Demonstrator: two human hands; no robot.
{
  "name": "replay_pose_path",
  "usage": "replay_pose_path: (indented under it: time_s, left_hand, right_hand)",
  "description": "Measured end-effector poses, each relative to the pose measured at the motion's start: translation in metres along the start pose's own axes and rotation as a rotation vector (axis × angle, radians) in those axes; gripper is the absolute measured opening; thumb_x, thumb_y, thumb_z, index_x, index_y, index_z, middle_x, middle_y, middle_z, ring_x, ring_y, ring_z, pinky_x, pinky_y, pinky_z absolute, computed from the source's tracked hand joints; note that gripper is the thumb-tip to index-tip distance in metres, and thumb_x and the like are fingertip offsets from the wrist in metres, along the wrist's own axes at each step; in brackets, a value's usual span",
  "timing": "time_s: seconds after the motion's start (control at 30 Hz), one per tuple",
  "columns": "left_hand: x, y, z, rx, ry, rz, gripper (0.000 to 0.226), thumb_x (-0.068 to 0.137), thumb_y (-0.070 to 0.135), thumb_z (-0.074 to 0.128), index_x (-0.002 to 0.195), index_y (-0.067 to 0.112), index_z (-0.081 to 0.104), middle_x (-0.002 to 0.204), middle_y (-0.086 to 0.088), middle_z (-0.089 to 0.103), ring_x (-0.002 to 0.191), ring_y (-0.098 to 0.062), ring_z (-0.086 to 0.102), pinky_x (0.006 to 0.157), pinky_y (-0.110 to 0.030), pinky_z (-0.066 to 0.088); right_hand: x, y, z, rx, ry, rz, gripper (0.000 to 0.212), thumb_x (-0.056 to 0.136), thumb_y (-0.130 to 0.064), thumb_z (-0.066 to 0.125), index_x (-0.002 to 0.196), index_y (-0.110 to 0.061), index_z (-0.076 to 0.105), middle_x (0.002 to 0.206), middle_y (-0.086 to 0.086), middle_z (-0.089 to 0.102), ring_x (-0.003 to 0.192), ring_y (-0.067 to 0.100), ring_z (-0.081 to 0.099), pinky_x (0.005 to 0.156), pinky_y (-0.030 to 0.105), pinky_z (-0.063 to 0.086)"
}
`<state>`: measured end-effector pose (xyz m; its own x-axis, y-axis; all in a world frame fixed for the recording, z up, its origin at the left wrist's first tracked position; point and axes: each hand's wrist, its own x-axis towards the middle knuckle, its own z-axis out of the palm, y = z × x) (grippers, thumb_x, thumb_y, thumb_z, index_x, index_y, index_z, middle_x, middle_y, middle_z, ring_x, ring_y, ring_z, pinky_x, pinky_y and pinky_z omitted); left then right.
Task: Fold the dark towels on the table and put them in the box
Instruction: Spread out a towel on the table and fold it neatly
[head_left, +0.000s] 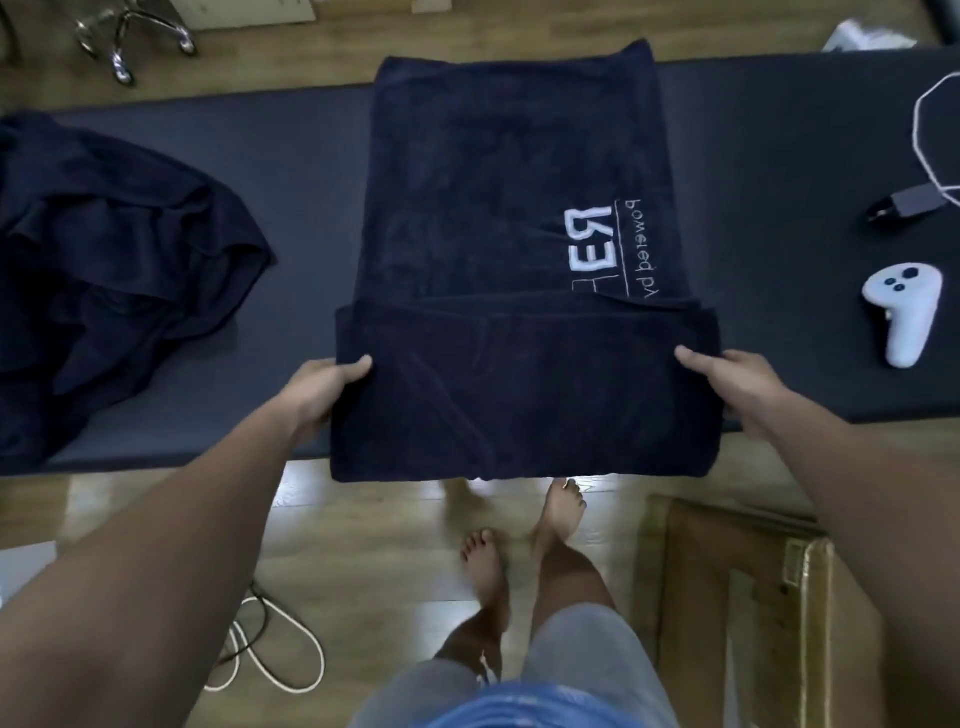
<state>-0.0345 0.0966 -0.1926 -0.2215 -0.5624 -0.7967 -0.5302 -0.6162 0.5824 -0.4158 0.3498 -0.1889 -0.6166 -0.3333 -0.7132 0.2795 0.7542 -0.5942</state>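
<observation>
Bare feet of the person stand on the wooden floor, just before the near edge of the dark padded worktop. On this worktop lies the dark navy terry towel with white stitched letters, spread from the far edge to the near one. Its near part is folded back over itself and hangs a little past the near edge. The left hand grips the left side of this folded part and the right hand grips the right side, thumbs on top, fingers under the cloth. The hands are well apart.

At the left lies a crumpled heap of dark towels. At the right rests a white plastic controller. On the floor at the lower right stands a brown cardboard box.
</observation>
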Motion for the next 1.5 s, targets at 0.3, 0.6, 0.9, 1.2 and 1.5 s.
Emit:
replay_pose_path:
  time_s: [0.3,0.6,0.9,1.2,1.5]
  left_hand:
    - [-0.027,-0.036,-0.019,0.206,-0.052,0.020,0.019,0.097,0.019,0.066,0.114,0.012,0.072,0.106,0.000,0.078,0.107,-0.023,0.071,0.094,-0.040,0.056]
    - [-0.028,-0.026,-0.003,-0.098,-0.032,0.079,0.024,0.105,0.028,0.052,0.123,0.039,0.063,0.119,0.014,0.073,0.110,-0.014,0.068,0.095,-0.047,0.055]
    - [-0.020,-0.016,-0.009,-0.010,0.006,0.064,0.036,0.087,0.011,0.077,0.119,0.017,0.063,0.119,-0.003,0.073,0.104,-0.024,0.071,0.086,-0.044,0.058]
    - [-0.014,0.050,-0.006,-0.177,-0.044,0.392,0.032,0.098,-0.005,0.052,0.111,0.019,0.069,0.105,0.002,0.076,0.091,-0.013,0.073,0.076,-0.024,0.059]
    - [0.039,0.050,0.000,0.411,0.234,0.187,0.052,0.097,0.014,0.063,0.143,0.025,0.042,0.131,-0.006,0.061,0.110,-0.028,0.061,0.090,-0.042,0.054]
  right_hand:
    - [-0.032,0.076,-0.009,0.042,-0.092,0.009,0.019,0.091,-0.023,0.070,0.109,-0.019,0.066,0.114,0.006,0.071,0.093,0.018,0.068,0.077,0.034,0.055]
    - [-0.005,0.035,-0.011,0.168,-0.110,-0.034,0.031,0.090,-0.027,0.071,0.120,-0.023,0.067,0.113,0.000,0.073,0.102,0.020,0.069,0.091,0.039,0.054]
    - [-0.008,0.019,-0.015,0.169,-0.187,0.014,0.030,0.090,-0.010,0.067,0.116,-0.025,0.062,0.115,0.002,0.071,0.096,0.021,0.068,0.074,0.040,0.057]
    - [0.001,-0.049,-0.049,0.261,-0.341,-0.135,0.029,0.093,-0.004,0.056,0.113,-0.022,0.067,0.096,-0.002,0.077,0.081,0.012,0.073,0.065,0.026,0.059]
    - [0.046,-0.049,-0.018,-0.163,-0.074,-0.186,0.062,0.090,-0.010,0.070,0.140,-0.038,0.046,0.111,0.005,0.066,0.084,0.021,0.064,0.070,0.034,0.052]
